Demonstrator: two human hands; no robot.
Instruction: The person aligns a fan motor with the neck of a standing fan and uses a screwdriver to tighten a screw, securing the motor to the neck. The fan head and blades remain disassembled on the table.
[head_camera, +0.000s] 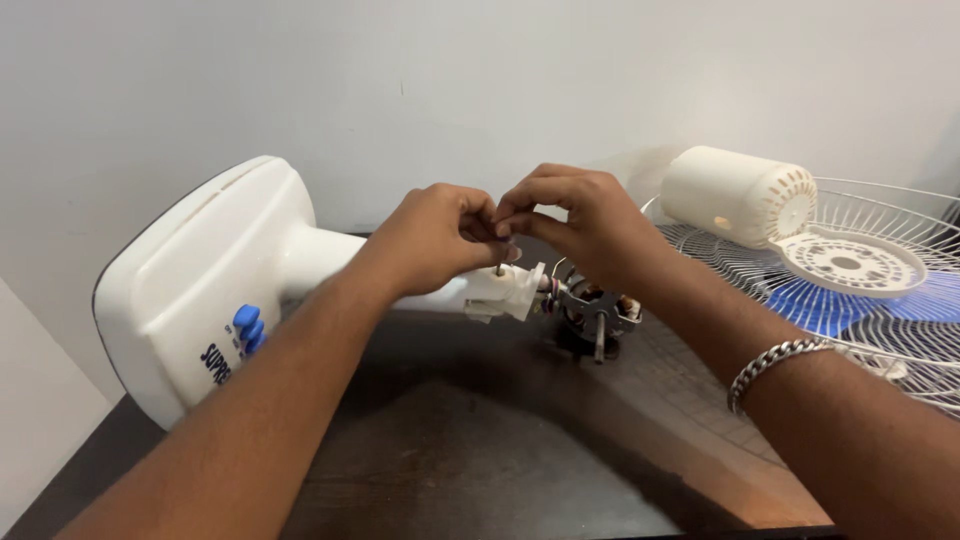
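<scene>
Both forearms reach in over the dark table (480, 470); the left hand (435, 232) and right hand (580, 222) meet, fingertips pinched together on something too small to identify above the fan neck (505, 290), beside the bare motor (592, 312), with the white base (200, 290) lying at left.

Open dark table (480, 470) in front, between the two arms: plenty of room there. On the left, blocked by the big white fan base (200, 290). On the right, blocked by the wire fan guard (880, 300) with the white motor cover (735, 195) on top. Behind, shut off by the wall (480, 80). In the middle, a bare motor (595, 310) in the way.
</scene>
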